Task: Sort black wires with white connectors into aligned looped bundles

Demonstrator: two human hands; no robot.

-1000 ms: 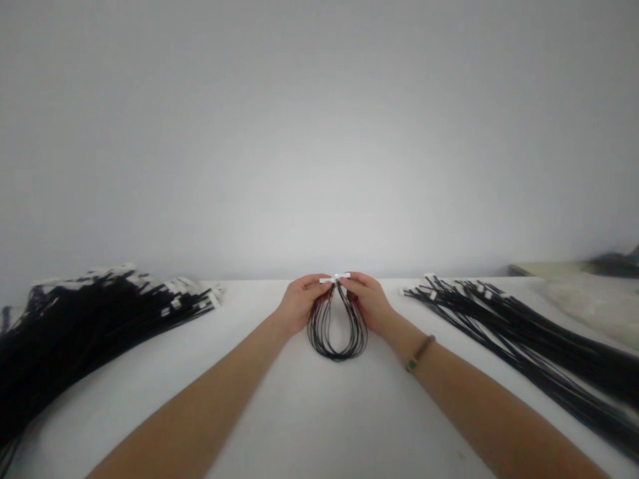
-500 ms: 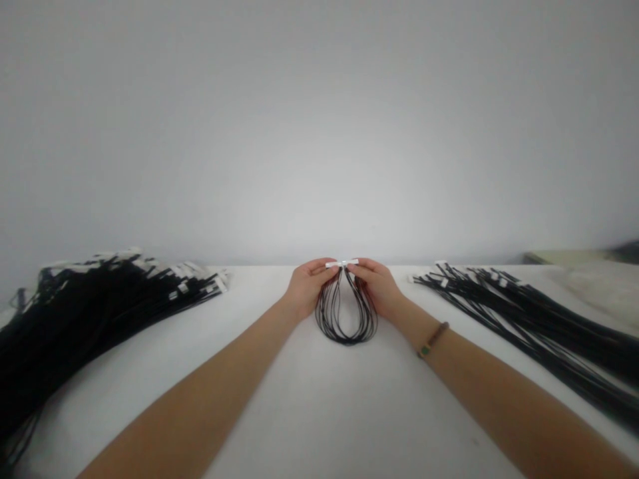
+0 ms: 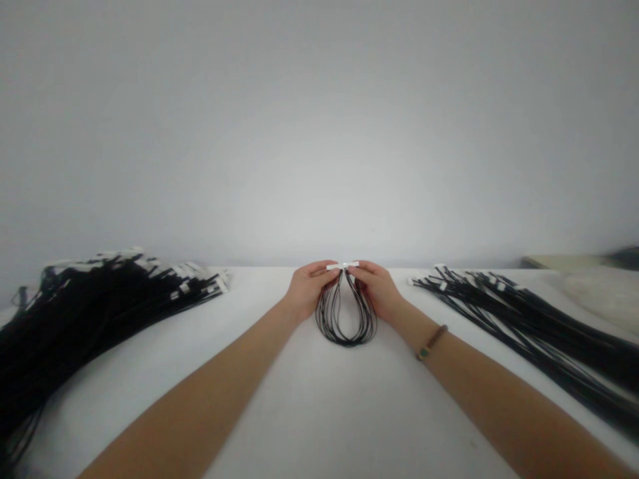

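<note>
A looped bundle of thin black cables (image 3: 348, 340) hangs between my hands over the white table (image 3: 319, 412). At the top of the loop, its white end pieces (image 3: 343, 265) lie nearly in line. My left hand (image 3: 310, 287) pinches the left white end between thumb and fingers. The right end is pinched by my right hand (image 3: 373, 286), with a beaded bracelet (image 3: 432, 342) on that wrist. Parts of the cable ends are hidden behind the fingers.
On the left lies a large pile of black cables (image 3: 84, 319) with white ends. More black cables (image 3: 539, 326) spread across the right side. A pale translucent bag (image 3: 604, 293) sits at the far right, and a plain grey wall (image 3: 319, 133) rises behind the table.
</note>
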